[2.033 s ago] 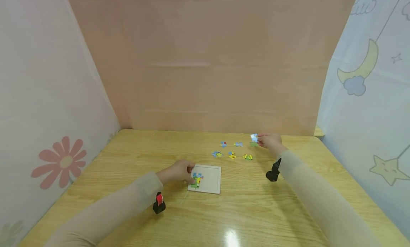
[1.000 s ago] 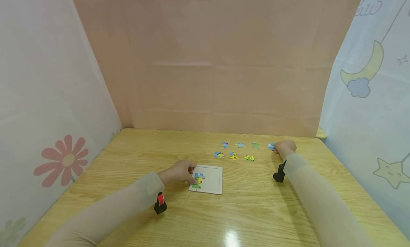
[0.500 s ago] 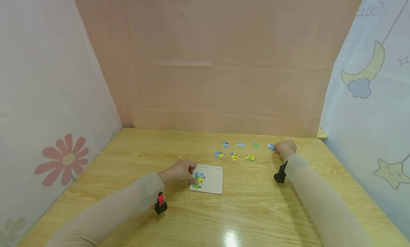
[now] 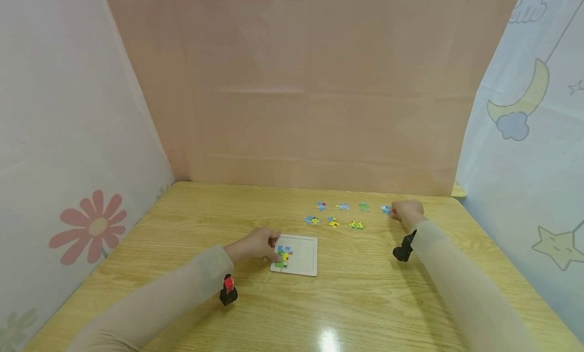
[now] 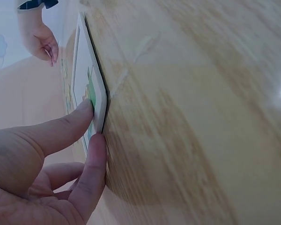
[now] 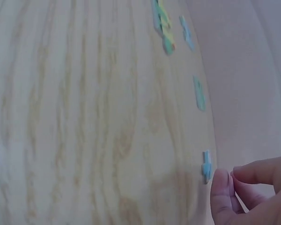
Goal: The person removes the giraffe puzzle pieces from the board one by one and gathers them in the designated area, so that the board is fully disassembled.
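Note:
My left hand pinches the left edge of a white puzzle tray. In the left wrist view its thumb presses on top of the tray, while the index finger lies against the outer edge. Several joined pieces fill the tray's left side, partly covered by the thumb. At the back right, my right hand is beside a blue-and-white puzzle piece. The right wrist view shows that blue piece lying on the table by the thumb. The thumb and fingertips are close together, with nothing visible between them.
Other loose pieces lie behind the tray: a green piece, a blue one, a blue one with a red spot, and yellow ones nearer. A tan backdrop rises behind the wooden table.
Two seconds ago my right hand held the blue-and-white piece raised near the green one. It moved right and set it down; since then it has barely shifted. The left hand stays on the tray.

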{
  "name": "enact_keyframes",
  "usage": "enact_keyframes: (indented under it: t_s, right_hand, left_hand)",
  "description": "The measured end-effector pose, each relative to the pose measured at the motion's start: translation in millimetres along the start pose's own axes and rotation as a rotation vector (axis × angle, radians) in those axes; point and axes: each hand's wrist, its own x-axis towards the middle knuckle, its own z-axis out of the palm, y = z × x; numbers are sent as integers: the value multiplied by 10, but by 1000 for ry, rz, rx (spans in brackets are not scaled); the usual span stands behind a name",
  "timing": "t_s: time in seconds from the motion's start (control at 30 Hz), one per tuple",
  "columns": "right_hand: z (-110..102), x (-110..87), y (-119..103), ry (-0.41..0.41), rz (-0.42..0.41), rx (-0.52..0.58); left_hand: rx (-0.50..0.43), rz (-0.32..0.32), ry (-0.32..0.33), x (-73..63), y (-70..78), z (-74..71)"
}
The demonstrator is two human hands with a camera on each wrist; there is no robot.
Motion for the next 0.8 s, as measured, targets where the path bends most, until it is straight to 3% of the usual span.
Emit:
enact_keyframes:
  t_s: [0.13, 0.33, 0.6, 0.8]
  right_hand:
    - [19, -87, -59, -76, -37, 43]
    - [109, -214, -144, -151, -95, 23]
    - [441, -469, -220, -296, -149, 14]
    - [758, -657, -190, -426, -209, -56]
  left_hand:
    - [3, 8, -1, 3, -14, -3]
    - [-2, 6, -19, 21, -35, -6]
    - [6, 17, -23, -25, -1, -21]
    - [12, 14, -23, -38, -4, -33]
